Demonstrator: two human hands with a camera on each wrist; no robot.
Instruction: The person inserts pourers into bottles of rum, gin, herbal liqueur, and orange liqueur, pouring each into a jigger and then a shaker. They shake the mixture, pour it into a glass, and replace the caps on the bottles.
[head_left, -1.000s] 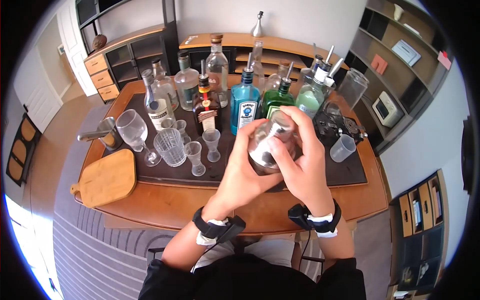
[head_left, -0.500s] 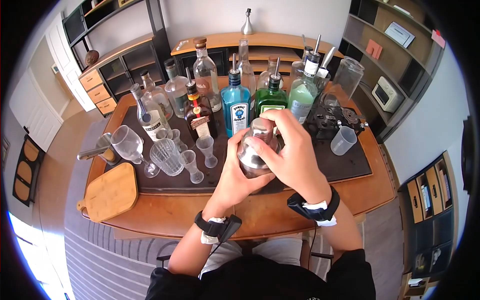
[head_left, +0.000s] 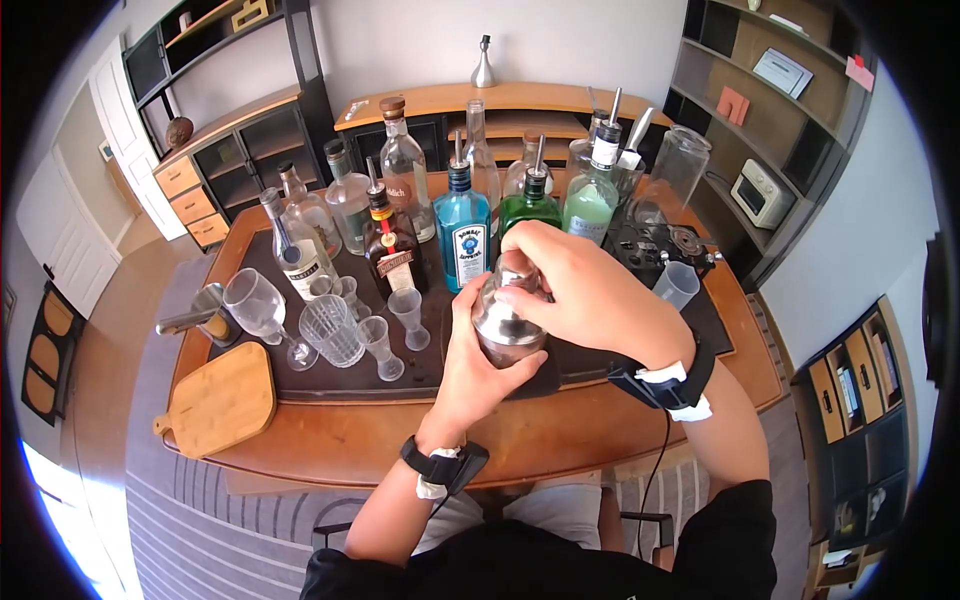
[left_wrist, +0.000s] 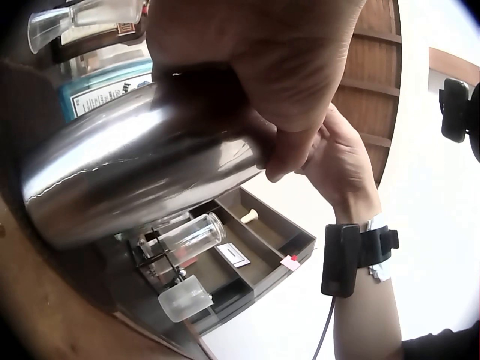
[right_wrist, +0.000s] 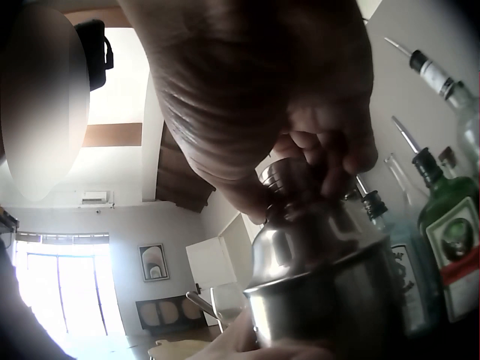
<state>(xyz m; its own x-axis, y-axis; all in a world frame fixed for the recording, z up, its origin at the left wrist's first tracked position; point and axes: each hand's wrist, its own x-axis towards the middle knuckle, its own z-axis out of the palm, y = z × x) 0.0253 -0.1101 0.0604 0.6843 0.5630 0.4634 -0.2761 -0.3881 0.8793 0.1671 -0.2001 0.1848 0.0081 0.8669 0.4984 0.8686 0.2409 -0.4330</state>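
Observation:
A shiny metal cocktail shaker (head_left: 508, 335) stands nearly upright between both hands over the dark mat, in front of the bottles. My left hand (head_left: 474, 372) grips its lower body, with the thumb across the front. From above, my right hand (head_left: 590, 290) holds the shaker's top, fingers and thumb curled about the small cap (right_wrist: 283, 174). The smooth body (left_wrist: 127, 180) lies across the left wrist view. In the right wrist view the seam under the shoulder (right_wrist: 315, 244) looks closed. Nearest behind the shaker are a blue bottle (head_left: 464, 235) and a green bottle (head_left: 527, 207).
To the left stand small clear jiggers (head_left: 380, 350), a cut-glass tumbler (head_left: 332, 332), a stemmed glass (head_left: 256, 303) and a wooden board (head_left: 222, 400). A plastic measuring cup (head_left: 677, 285) and a black burner (head_left: 650, 245) are at right. Several bottles line the back.
The right hand has come further over the shaker's top, its wrist and forearm swinging out to the right. The left hand keeps its hold on the body. The head view has shifted slightly.

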